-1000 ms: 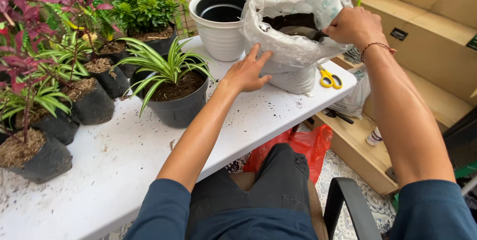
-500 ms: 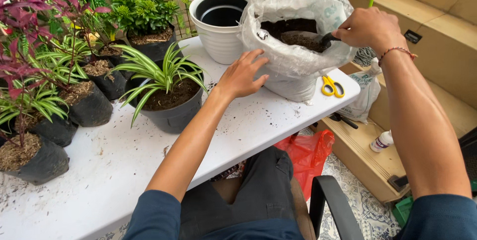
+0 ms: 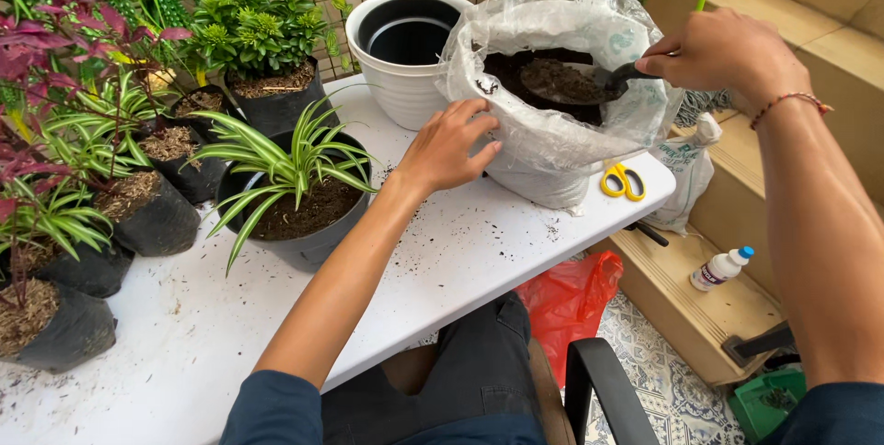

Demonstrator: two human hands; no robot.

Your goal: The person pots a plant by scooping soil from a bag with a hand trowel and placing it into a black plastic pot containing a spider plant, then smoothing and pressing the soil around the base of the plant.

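Note:
A translucent plastic bag of dark soil stands at the far right of the white table. My left hand rests against the bag's near side, fingers spread. My right hand grips the handle of a dark trowel whose blade, heaped with soil, sits inside the bag's mouth. A white pot with a black inner pot stands just behind the bag to its left. A spider plant in a grey pot sits left of my left arm.
Several plants in black grow bags crowd the table's left side. Yellow scissors lie by the bag at the table edge. Below on the right are wooden steps, a small white bottle, a red plastic bag and a chair arm.
The trowel has come up inside the bag with a load of soil. My left hand stays on the bag's side.

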